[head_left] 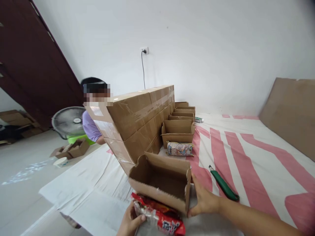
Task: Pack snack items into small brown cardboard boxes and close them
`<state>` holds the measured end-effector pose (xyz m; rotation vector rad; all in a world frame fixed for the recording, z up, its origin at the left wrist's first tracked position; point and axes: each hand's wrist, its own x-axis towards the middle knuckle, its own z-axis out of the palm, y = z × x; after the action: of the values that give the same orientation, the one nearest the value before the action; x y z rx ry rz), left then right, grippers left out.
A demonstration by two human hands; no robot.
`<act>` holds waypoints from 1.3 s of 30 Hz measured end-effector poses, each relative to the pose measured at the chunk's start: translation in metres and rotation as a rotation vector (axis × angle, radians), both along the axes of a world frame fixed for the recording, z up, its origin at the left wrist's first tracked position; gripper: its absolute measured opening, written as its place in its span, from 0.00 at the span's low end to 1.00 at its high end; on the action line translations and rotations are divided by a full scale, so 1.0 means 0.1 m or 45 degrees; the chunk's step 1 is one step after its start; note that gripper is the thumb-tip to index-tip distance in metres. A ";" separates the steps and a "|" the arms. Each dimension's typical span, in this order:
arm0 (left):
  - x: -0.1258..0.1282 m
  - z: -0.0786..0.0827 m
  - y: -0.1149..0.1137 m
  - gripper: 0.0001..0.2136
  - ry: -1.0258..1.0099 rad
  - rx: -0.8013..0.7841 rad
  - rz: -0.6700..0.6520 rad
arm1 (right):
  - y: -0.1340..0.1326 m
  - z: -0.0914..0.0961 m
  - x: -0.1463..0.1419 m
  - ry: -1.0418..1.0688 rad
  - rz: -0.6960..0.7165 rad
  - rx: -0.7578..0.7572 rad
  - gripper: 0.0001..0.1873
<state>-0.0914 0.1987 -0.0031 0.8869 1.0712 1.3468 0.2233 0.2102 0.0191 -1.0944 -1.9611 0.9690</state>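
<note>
White walls close off the room, with a plug in a socket (144,50) high on the far wall and a dark wooden slope running down on the left. I am working over a pink-and-white striped sheet (246,154) spread across a low surface; I cannot tell whether it is a bed or a mat.

My right hand (203,199) is pressed flat against the right side of a small open cardboard box (161,183), fingers spread along its wall rather than closed around anything. The box sits just in front of me, its open top facing me and its flaps up. My left hand (130,223) is curled around the near end of a red snack packet (159,218), which lies touching the box's lower edge.

Just beyond the small box stands a tall stack of taped cartons (137,121), running away towards the wall. Beside that stack on the right sits a row of open boxes (180,123) like mine, and a pale printed packet (179,148) lies in front of the nearest one. A green-handled knife (223,183) rests on the sheet to the right of my right hand, near but not touching.

Behind the cartons, on the left, another person in a lilac top (90,126) is partly hidden. A floor fan (69,122) stands next to them, with loose cardboard (71,150) on the floor. A large cardboard sheet (290,111) leans against the wall at far right.
</note>
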 end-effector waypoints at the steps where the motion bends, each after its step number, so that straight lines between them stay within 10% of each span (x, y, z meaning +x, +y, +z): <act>1: -0.03 0.01 -0.02 0.30 -0.068 -0.025 -0.012 | -0.06 -0.06 -0.06 -0.013 0.014 0.004 0.84; 19: -0.01 0.13 -0.07 0.29 -0.108 -0.082 0.015 | -0.41 -0.16 -0.28 -0.032 -0.172 -0.114 0.81; 39: 0.04 0.08 0.03 0.31 0.088 0.080 0.125 | 0.04 -0.04 -0.21 0.112 -0.267 -0.027 0.79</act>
<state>-0.0876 0.2014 0.0045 0.9434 1.1439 1.4468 0.2027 0.2141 0.0148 -1.2206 -1.7303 0.9104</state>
